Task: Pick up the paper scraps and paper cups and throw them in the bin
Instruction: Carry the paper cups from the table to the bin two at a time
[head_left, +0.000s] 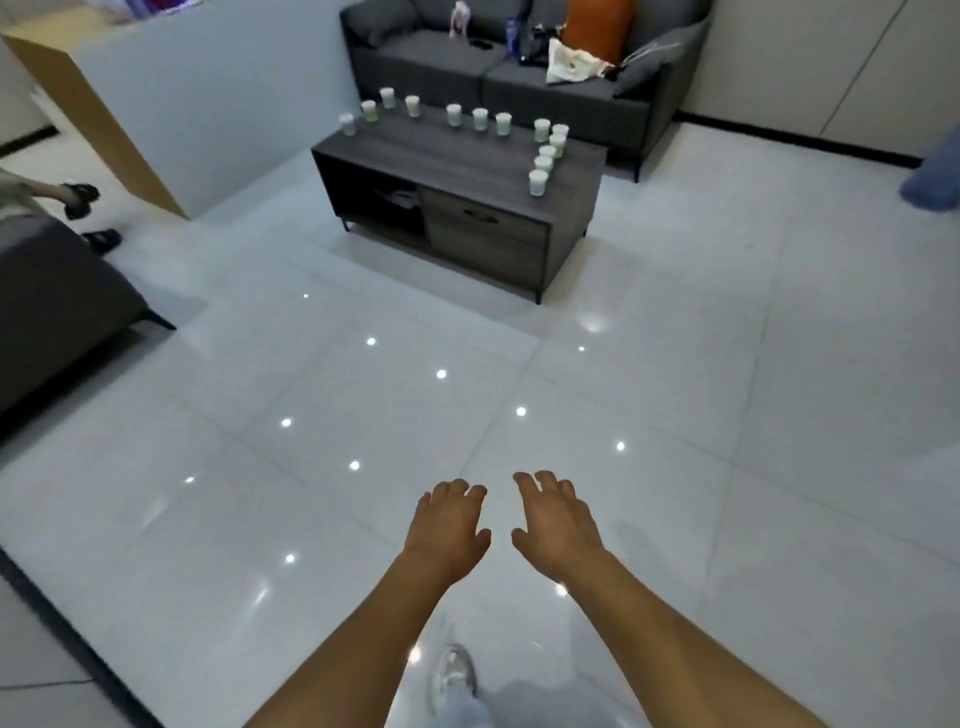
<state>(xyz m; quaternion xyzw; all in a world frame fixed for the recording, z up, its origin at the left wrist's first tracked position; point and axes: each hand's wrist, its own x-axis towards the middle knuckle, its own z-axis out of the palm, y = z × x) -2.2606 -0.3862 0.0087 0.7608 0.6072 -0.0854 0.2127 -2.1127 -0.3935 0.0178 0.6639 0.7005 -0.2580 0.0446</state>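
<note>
At the far left edge of the frame a seated person's foot in a dark sandal pokes in beside a dark upholstered seat; neither has a part in the job. Low in the centre, the left hand is held out over the glossy white tile floor, fingers loosely spread and holding nothing; just beside it the right hand is the same, fingers apart and bare.

The paper cups stand well apart from both hands, in the upper middle of the frame on a dark wood-grain coffee table; they run in a loose row along its far edge from left to right, then turn down its right side in a tight line where several touch. They look pale, thin-walled and tapered; I judge them very light and easily crushed or tipped, so a gentle hold round the middle of the wall, or nesting one in another, would suit; whether any holds liquid I cannot tell.

Behind the table is a grey fabric sofa with an orange cushion and a cream cloth bag at upper right. No paper scraps and no bin show from here.
</note>
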